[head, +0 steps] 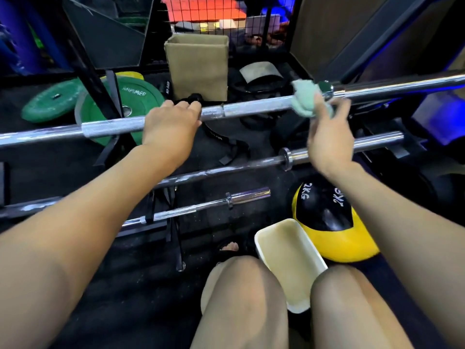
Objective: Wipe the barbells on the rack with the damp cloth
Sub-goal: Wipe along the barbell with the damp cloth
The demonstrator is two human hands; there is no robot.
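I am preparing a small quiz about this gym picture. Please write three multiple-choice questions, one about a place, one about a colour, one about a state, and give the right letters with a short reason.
1. Where is the cloth?
A. in the white tub
B. on the top barbell
C. on the floor

2. What colour are the weight plates?
A. green
B. red
C. white

3. What does the left hand do?
A. hangs free
B. holds the cloth
C. grips the top barbell

Answers:
1 B, the right hand pinches the cloth against the bar, near its collar.
2 A, both plates at left are green.
3 C, its fingers curl over the bar.
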